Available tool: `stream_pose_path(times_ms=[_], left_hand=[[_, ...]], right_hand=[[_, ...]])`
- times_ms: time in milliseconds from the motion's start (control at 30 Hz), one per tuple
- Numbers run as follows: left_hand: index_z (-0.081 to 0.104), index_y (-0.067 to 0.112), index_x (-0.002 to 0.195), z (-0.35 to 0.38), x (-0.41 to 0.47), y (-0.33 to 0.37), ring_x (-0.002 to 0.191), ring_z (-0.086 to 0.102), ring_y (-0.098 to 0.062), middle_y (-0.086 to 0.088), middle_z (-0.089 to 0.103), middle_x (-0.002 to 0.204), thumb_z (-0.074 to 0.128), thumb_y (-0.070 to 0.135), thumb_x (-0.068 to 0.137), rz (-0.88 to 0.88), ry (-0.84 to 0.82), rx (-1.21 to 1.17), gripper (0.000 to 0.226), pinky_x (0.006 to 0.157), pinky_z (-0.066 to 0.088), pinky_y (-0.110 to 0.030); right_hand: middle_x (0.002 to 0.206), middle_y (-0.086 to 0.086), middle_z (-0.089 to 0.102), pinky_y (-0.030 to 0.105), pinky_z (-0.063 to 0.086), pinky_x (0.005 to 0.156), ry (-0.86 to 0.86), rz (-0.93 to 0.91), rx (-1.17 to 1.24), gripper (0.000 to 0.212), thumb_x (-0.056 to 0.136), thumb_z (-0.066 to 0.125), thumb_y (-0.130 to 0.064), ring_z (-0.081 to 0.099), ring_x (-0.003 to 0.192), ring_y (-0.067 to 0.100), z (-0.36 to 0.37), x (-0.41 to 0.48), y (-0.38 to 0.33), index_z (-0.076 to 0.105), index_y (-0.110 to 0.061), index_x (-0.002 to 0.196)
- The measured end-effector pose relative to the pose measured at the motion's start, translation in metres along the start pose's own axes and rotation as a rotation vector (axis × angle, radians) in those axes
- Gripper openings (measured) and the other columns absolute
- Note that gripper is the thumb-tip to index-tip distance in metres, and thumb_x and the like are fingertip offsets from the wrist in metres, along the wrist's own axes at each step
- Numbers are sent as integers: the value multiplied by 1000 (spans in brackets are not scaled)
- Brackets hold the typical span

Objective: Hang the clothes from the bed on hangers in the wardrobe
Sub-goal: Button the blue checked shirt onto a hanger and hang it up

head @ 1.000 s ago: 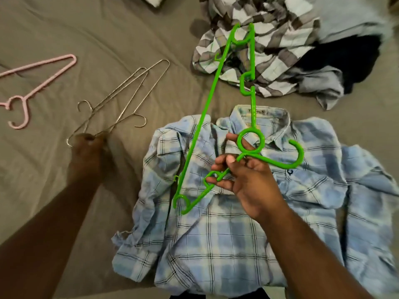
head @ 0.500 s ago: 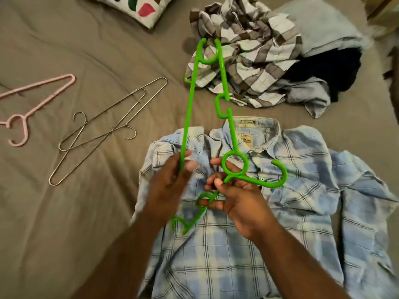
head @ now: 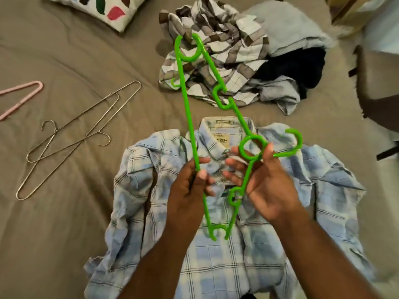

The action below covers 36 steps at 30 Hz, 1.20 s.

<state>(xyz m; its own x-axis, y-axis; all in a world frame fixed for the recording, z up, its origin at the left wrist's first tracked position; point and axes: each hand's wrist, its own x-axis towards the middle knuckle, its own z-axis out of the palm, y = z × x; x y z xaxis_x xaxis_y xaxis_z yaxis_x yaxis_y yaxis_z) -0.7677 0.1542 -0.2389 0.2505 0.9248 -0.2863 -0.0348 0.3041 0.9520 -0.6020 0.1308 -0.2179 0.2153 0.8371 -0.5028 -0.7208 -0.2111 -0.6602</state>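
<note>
A light blue plaid shirt (head: 226, 251) lies spread on the grey-brown bed, collar pointing away from me. Above it I hold a green plastic hanger (head: 187, 108) on end, its hook out to the right. My left hand (head: 190, 190) grips the hanger's long straight bar between thumb and fingers. My right hand (head: 265, 186) holds the neck near the ring below the hook, thumb over it and fingers loosely spread behind. A heap of clothes (head: 237, 61) lies beyond the shirt: a brown-and-white plaid shirt, pale blue garments and a dark one.
Two wire hangers (head: 77, 134) lie crossed on the bed (head: 64, 223) at the left, with a pink hanger (head: 19, 98) at the left edge. A patterned pillow (head: 103, 9) sits at the top. Furniture shows at the right edge.
My left hand left the wire hangers and came over to grip the green hanger's bar. The hanger has swung so its far end tips left, and my right hand's grip has loosened.
</note>
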Motion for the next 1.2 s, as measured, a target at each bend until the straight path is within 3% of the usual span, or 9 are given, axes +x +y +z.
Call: stream_pose_path(times_ms=[200,300,433,533,667,767,933,1100,1200], left_hand=[[68,30,119,20,48,-7,92,65,-1,12,66,119,64,29,96,207,-125,515,23,82,51,-18],[59,24,134,32,83,-23,98,63,-13,6,52,138,65,15,92,334,-276,768,43,90,48,-19],[64,23,128,26,117,-40,112,58,-25,-2,57,121,62,20,96,239,-294,1062,32,96,46,-34],[74,17,105,20,125,-25,93,57,-21,-3,55,100,63,32,98,299,-228,1067,20,77,32,-23],[68,26,77,13,112,-7,73,56,-6,6,54,82,66,50,89,251,-209,913,27,68,44,-16],[70,21,79,16,100,-9,67,61,-11,7,61,71,61,36,99,226,-1,915,26,69,51,-34],[79,22,90,25,98,-12,95,50,10,-8,56,124,67,2,84,228,135,941,24,90,39,-12],[78,16,96,27,108,-4,115,57,-28,-7,63,115,61,6,75,-22,92,989,29,93,33,-4],[77,14,104,20,113,3,108,65,-28,-14,69,114,59,9,75,-131,130,943,35,89,44,-9]], right_hand=[[103,0,72,20,30,49,51,-287,8,38,93,42,-58,41,53,7,-12,26,-87,70,-32,95],[104,-4,69,20,30,46,38,-385,72,34,103,40,-49,40,54,6,-14,49,-117,66,-28,108],[100,-1,72,21,28,45,216,-513,-228,31,107,44,-42,41,50,7,-21,77,-158,59,-15,111],[108,2,71,22,29,45,163,-592,-339,29,107,43,-39,42,54,7,-33,84,-182,56,-13,111],[104,-5,68,23,32,51,-18,-572,-16,33,111,33,-35,42,58,9,-27,87,-176,58,-14,112],[97,-5,69,26,32,56,-147,-521,150,35,110,30,-37,39,57,9,-3,99,-148,63,-25,111],[90,-7,71,25,32,55,-152,-336,168,36,110,31,-38,40,55,7,19,134,-94,64,-22,107],[85,-5,66,24,31,53,-138,-209,79,39,110,31,-40,37,52,6,1,149,-73,62,-16,111],[80,-4,62,23,29,52,-136,-141,-24,40,108,35,-42,34,53,7,-10,150,-77,61,-13,117]])
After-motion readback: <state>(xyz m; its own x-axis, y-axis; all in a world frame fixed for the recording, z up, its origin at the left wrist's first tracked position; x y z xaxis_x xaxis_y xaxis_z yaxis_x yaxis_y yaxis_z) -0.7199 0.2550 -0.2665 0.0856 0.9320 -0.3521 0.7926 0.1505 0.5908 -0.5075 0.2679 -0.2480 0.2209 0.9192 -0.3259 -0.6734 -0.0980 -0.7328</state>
